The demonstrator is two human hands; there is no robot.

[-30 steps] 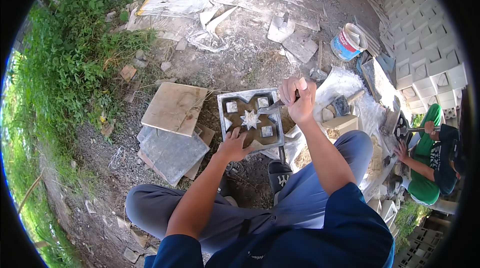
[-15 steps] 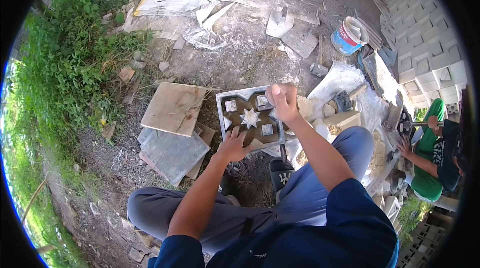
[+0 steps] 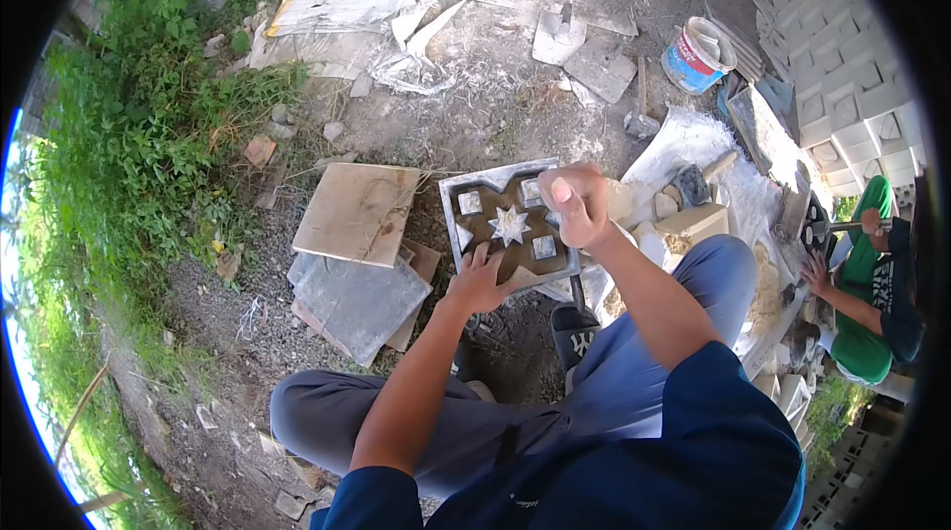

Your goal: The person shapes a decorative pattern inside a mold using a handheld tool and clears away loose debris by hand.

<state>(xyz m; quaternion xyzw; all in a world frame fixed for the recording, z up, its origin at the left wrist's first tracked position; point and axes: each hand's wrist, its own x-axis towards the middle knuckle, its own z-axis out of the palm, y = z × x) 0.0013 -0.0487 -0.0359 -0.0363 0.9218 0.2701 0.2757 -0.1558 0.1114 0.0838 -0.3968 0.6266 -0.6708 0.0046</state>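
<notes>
A square metal mould (image 3: 525,277) with a star-shaped piece (image 3: 509,226) at its centre and small square blocks around it lies in front of me. My left hand (image 3: 479,282) rests on its lower left part, fingers spread over the brown fill. My right hand (image 3: 580,201) is closed at the mould's upper right side, thumb up. What it grips is hidden by the fingers. A dark handle (image 3: 578,294) sticks out from the mould's lower right corner, near my sandal.
Stacked boards (image 3: 359,213) lie left of the mould. A bucket (image 3: 697,56), a trowel (image 3: 561,35) and a white sheet (image 3: 684,139) with stones are beyond and to the right. Another person (image 3: 872,292) works at far right beside stacked pale blocks (image 3: 852,74).
The tool blade seen earlier under my right hand no longer shows, and that hand has shifted slightly at the mould's right side. My left hand stays on the mould. The view has shifted slightly.
</notes>
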